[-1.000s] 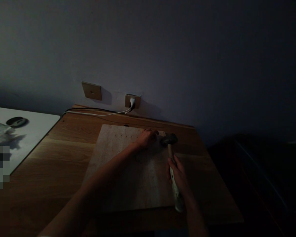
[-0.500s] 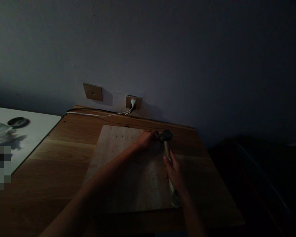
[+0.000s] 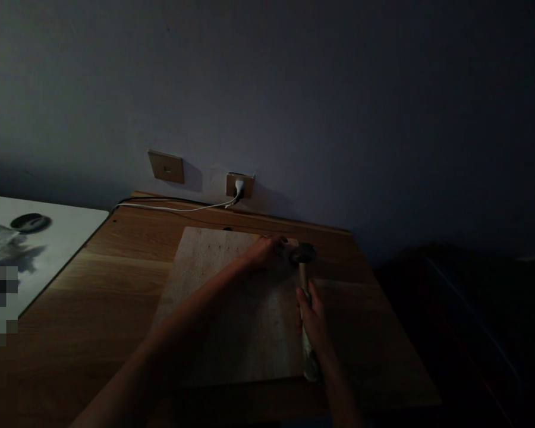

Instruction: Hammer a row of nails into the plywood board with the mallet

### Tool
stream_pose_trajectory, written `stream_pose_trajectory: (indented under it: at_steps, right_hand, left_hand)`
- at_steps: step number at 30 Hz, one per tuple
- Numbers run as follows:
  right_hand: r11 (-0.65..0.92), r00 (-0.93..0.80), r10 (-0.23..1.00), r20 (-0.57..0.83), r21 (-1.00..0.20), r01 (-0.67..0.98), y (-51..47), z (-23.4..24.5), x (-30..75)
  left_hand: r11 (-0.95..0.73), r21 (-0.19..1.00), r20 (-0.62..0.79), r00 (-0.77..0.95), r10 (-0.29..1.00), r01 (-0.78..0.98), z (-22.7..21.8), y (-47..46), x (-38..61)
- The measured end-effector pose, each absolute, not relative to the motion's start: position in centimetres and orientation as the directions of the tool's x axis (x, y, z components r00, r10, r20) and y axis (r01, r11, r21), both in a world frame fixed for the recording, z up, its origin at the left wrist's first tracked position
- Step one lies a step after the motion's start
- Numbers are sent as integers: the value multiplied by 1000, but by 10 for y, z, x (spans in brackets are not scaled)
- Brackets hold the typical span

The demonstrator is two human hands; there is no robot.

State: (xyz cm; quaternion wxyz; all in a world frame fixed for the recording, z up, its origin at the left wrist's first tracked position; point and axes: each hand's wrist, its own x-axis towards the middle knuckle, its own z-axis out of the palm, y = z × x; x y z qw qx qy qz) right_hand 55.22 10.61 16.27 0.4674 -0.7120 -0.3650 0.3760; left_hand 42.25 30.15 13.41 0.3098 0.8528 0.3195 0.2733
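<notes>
My right hand (image 3: 312,309) is wrapped round the wooden handle of a hammer (image 3: 304,274). The dark hammer head is at the far right part of a pale wooden board (image 3: 223,339), just right of my left fingers. My left hand (image 3: 266,249) lies low over the far edge of the board, its fingers drawn together. Whatever those fingers pinch, if anything, is lost in the dark. A row of small dark spots, nails or holes, runs across the board's far left part.
The board lies on a wooden table (image 3: 129,297) against a grey wall. Behind it, white and black cords (image 3: 173,208) run to a wall socket (image 3: 241,185); a second wall plate (image 3: 166,166) is farther left. A white surface (image 3: 71,226) with a dark round object (image 3: 31,223) adjoins at left.
The hammer and my right hand have shifted slightly down towards me, and the hammer head has turned a little. My left hand stays almost in place.
</notes>
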Motion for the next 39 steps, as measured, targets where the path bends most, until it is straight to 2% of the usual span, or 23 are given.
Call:
stream_pose_trajectory:
  at_steps: [2, 4, 7, 10, 13, 16, 21, 24, 29, 31, 39]
  right_hand:
    - [-320, 447, 863, -237, -940, 119, 105, 160, 551]
    - [-334, 443, 855, -270, -940, 71, 104, 157, 550]
    - [-344, 458, 840, -290, -938, 37, 105, 154, 550]
    - [-347, 460, 839, -292, -937, 37, 106, 152, 550]
    - [-334, 451, 848, -277, -941, 50, 105, 150, 552]
    - [-342, 442, 851, -285, -938, 53, 104, 149, 553]
    - [-336, 459, 846, -272, -940, 61, 104, 151, 551]
    - [-331, 459, 846, -270, -942, 57, 105, 153, 550]
    - [-344, 457, 843, -284, -937, 51, 105, 153, 551]
    - [-342, 460, 843, -279, -938, 59, 105, 154, 551]
    - [-344, 470, 835, -287, -938, 39, 105, 154, 549]
  left_hand:
    - [-644, 659, 272, 676, 685, 388, 142, 306, 415]
    - [-661, 622, 216, 719, 660, 420, 156, 308, 404]
    - [-672, 570, 3, 816, 578, 473, 182, 305, 389]
    - [-721, 445, -182, 841, 509, 532, 205, 297, 383]
    - [-767, 341, -304, 836, 457, 543, 217, 289, 387]
    - [-787, 312, -354, 834, 423, 532, 219, 284, 394]
    - [-790, 321, -313, 846, 432, 522, 211, 283, 399]
    - [-759, 371, -263, 844, 467, 535, 204, 288, 396]
    - [-616, 603, 51, 746, 664, 507, 188, 304, 389]
    - [-576, 665, 132, 684, 717, 475, 178, 309, 389]
    - [-619, 689, 227, 699, 678, 377, 148, 317, 393]
